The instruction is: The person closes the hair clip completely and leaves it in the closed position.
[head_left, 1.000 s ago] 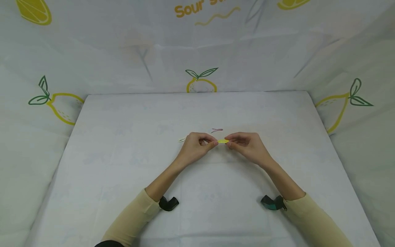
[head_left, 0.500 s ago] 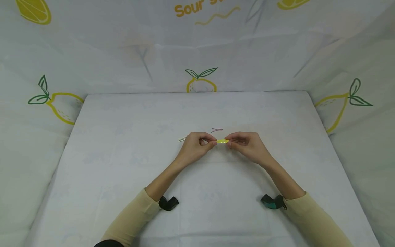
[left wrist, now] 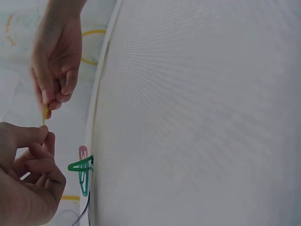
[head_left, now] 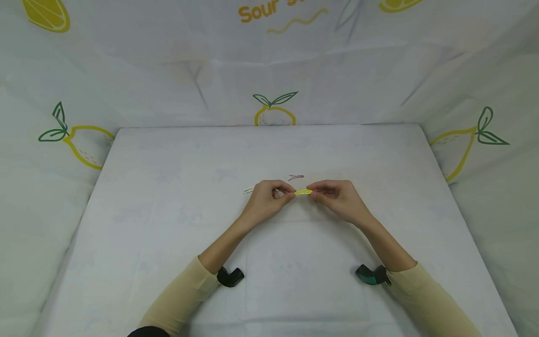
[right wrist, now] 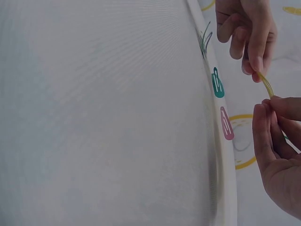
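A thin yellow snap hair clip point(head_left: 303, 192) spans the small gap between both hands above the table. My left hand point(head_left: 269, 199) pinches its left end between thumb and fingertips. The other end is pinched by my right hand point(head_left: 338, 200). In the right wrist view the yellow clip point(right wrist: 268, 86) looks slightly bowed; the fingers cover both its ends. Beyond the hands lies a pink hair clip point(head_left: 296, 177), its parts spread apart. The wrist views also show a teal clip point(right wrist: 217, 84) near it, and the left wrist view a green clip point(left wrist: 81, 164).
Pale slender items point(head_left: 248, 190) stick out from behind my left hand, mostly hidden. A white cloth covers the table point(head_left: 177, 243). White curtains printed with lemons point(head_left: 275, 116) stand along its back and sides.
My left fingertips have shifted slightly left, so more of the yellow hair clip shows, and it now lies at a slight tilt. My right hand has barely moved.
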Motion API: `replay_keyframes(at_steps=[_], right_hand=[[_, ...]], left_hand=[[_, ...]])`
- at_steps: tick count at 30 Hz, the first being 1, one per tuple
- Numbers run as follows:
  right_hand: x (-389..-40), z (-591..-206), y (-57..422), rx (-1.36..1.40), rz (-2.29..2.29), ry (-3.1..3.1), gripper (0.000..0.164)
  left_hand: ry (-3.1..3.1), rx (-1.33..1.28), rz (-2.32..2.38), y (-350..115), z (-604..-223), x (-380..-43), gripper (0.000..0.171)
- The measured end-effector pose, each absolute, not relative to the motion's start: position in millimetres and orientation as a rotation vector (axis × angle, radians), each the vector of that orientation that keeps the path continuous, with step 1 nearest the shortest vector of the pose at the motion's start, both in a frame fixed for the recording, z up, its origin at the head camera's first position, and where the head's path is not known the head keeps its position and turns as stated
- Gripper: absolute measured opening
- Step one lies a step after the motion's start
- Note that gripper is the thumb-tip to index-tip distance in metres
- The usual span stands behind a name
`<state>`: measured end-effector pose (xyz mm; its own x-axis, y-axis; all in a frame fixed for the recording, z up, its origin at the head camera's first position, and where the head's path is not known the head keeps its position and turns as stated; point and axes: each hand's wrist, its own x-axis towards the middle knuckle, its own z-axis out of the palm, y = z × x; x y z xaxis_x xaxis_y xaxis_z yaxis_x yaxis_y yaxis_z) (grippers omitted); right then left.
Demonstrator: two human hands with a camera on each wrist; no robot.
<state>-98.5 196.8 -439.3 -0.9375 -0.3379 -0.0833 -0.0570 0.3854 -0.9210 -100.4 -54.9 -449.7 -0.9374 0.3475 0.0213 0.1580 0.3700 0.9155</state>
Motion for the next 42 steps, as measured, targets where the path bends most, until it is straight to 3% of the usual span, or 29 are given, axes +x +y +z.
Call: replay_keyframes(at_steps=[42], right_hand=[[-105.2, -443.8, 198.3, -0.409, -1.384, 2.477, 0.019]], left_hand=[[2.504, 0.493, 1.341, -50.1, -441.4, -108.4, 0.010]])
